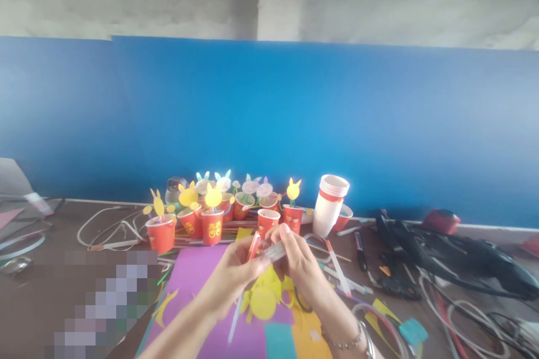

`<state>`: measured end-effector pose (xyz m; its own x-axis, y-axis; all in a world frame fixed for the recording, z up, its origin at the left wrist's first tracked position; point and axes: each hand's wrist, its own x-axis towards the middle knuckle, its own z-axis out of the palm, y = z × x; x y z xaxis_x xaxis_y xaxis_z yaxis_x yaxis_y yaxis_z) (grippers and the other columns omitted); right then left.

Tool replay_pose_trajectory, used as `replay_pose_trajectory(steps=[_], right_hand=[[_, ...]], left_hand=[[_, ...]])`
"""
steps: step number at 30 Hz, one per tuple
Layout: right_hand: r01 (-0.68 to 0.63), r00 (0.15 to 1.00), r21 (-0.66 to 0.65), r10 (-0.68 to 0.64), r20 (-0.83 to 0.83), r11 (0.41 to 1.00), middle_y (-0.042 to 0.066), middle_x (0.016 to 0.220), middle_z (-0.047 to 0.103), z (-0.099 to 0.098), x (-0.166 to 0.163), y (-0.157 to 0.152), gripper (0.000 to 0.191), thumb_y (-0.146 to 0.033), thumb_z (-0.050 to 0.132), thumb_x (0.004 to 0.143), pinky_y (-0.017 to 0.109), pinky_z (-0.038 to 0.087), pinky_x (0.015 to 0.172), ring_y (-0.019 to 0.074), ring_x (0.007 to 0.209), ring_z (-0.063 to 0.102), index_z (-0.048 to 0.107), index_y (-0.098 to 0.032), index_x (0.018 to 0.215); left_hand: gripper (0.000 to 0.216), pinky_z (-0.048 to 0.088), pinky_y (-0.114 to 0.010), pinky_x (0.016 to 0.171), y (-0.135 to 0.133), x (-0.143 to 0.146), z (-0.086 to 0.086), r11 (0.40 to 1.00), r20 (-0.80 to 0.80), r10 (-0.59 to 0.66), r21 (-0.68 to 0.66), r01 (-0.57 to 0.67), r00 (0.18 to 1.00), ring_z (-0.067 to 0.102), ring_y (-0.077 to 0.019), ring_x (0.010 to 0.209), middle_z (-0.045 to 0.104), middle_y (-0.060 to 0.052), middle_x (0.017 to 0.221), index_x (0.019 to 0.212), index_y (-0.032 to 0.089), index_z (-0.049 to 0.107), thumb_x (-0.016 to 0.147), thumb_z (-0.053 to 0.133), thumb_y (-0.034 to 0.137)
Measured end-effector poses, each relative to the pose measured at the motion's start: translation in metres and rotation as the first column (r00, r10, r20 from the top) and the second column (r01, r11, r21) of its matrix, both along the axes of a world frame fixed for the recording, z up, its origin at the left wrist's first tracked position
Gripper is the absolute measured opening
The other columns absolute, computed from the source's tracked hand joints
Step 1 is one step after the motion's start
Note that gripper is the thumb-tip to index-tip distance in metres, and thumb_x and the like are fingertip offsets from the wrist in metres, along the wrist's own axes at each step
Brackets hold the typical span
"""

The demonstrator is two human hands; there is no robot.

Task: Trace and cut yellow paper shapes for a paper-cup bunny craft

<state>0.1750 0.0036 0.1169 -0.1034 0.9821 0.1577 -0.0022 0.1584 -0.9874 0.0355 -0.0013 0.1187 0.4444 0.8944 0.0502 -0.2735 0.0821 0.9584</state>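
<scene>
My left hand [229,277] is closed in a pinch around a thin red-and-clear straw [254,247] that runs down past a yellow paper cutout [263,298]. My right hand [300,261], with a bracelet on its wrist, pinches a clear piece [275,251] against the straw's upper end. Both hands meet above a purple paper sheet [197,275]. Just behind them stand several red paper cups [213,227] with yellow and white paper animal heads on sticks.
A stack of white and red cups [330,205] stands to the right of the row. Black cables and tools [442,258] lie at the right. White wire loops [109,227] lie at the left. Orange and teal paper sheets [295,339] lie near me. A blue wall backs the brown table [50,286].
</scene>
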Motion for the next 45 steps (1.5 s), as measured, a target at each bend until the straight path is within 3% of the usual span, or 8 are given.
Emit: replay_pose_trajectory(steps=[3, 10, 18, 21, 26, 32, 40, 45], right_hand=[[-0.017, 1.000, -0.028, 0.017, -0.010, 0.999, -0.006, 0.042, 0.041, 0.000, 0.000, 0.001, 0.046, -0.062, 0.036, 0.087, 0.023, 0.025, 0.040, 0.0098, 0.037, 0.034, 0.049, -0.021, 0.072], [0.030, 0.999, -0.063, -0.031, -0.008, 0.998, -0.006, 0.039, 0.040, -0.002, -0.003, 0.003, 0.048, -0.064, 0.038, 0.085, 0.024, 0.025, 0.041, 0.0101, 0.037, 0.033, 0.049, -0.021, 0.069], [0.029, 0.997, -0.105, -0.036, -0.064, 0.994, -0.006, 0.037, 0.038, 0.002, -0.005, 0.001, 0.048, -0.064, 0.039, 0.084, 0.024, 0.022, 0.039, 0.0098, 0.035, 0.031, 0.049, -0.021, 0.066], [0.024, 0.999, -0.096, -0.028, -0.038, 0.995, -0.006, 0.036, 0.039, 0.004, -0.005, 0.001, 0.048, -0.065, 0.039, 0.084, 0.024, 0.022, 0.039, 0.0098, 0.034, 0.031, 0.050, -0.021, 0.068], [0.043, 0.999, -0.096, -0.046, -0.021, 0.994, -0.007, 0.035, 0.039, 0.002, -0.003, 0.003, 0.048, -0.065, 0.040, 0.083, 0.024, 0.024, 0.039, 0.0103, 0.034, 0.033, 0.051, -0.021, 0.069], [-0.078, 0.971, -0.157, 0.040, -0.234, 0.984, -0.006, 0.038, 0.043, -0.011, -0.003, 0.012, 0.044, -0.061, 0.043, 0.084, 0.023, 0.016, 0.037, 0.0085, 0.032, 0.028, 0.053, -0.020, 0.068], [-0.354, 0.805, -0.223, 0.175, -0.567, 0.908, -0.004, 0.046, 0.051, -0.023, -0.007, 0.026, 0.043, -0.056, 0.050, 0.080, 0.020, 0.010, 0.033, 0.0038, 0.028, 0.028, 0.048, -0.017, 0.063], [-0.307, 0.828, -0.236, 0.136, -0.544, 0.922, -0.005, 0.045, 0.050, -0.026, -0.007, 0.027, 0.043, -0.058, 0.049, 0.080, 0.020, 0.009, 0.033, 0.0050, 0.028, 0.029, 0.050, -0.018, 0.066]], left_hand=[[0.019, 0.033, -0.020, 0.048, 0.001, 0.000, -0.001, 0.999, 0.029, -0.041, 0.021, 0.040, 0.999, 0.047, -0.0083, 0.049, 0.061, -0.002, 0.065, 0.081, 0.016, 0.064, 0.074, 0.064, 0.034], [0.018, 0.015, -0.018, 0.039, 0.004, 0.001, -0.009, 0.997, -0.028, 0.072, 0.004, -0.072, 0.997, 0.023, -0.0022, 0.038, 0.052, 0.003, 0.054, 0.079, 0.015, 0.060, 0.071, 0.061, 0.030], [0.012, 0.009, -0.019, 0.037, 0.007, 0.001, -0.014, 0.989, 0.044, 0.108, -0.104, -0.102, 0.993, 0.013, -0.0037, 0.037, 0.024, 0.012, 0.040, 0.071, 0.017, 0.054, 0.067, 0.060, 0.027], [0.021, 0.013, -0.018, 0.039, 0.006, -0.001, -0.011, 0.998, 0.062, 0.019, -0.063, -0.016, 0.998, 0.016, -0.0035, 0.038, 0.028, 0.011, 0.043, 0.077, 0.017, 0.057, 0.069, 0.064, 0.035], [0.027, 0.014, -0.020, 0.038, 0.006, -0.002, -0.011, 0.998, -0.020, 0.033, -0.061, -0.034, 0.999, 0.024, -0.0030, 0.036, 0.046, 0.006, 0.048, 0.083, 0.016, 0.058, 0.070, 0.066, 0.039], [0.021, 0.010, -0.018, 0.039, 0.007, 0.000, -0.013, 0.992, 0.072, 0.057, -0.113, -0.049, 0.996, 0.013, -0.0023, 0.038, 0.028, 0.012, 0.042, 0.078, 0.017, 0.054, 0.064, 0.065, 0.029], [0.023, 0.010, -0.018, 0.040, 0.009, -0.002, -0.014, 0.995, 0.061, 0.005, -0.100, 0.001, 0.998, 0.014, -0.0028, 0.039, 0.028, 0.013, 0.043, 0.082, 0.017, 0.056, 0.070, 0.066, 0.033], [0.024, 0.010, -0.019, 0.040, 0.009, -0.002, -0.014, 0.997, 0.021, 0.002, -0.081, -0.001, 1.000, 0.015, -0.0031, 0.039, 0.028, 0.013, 0.043, 0.080, 0.018, 0.056, 0.071, 0.068, 0.037]])
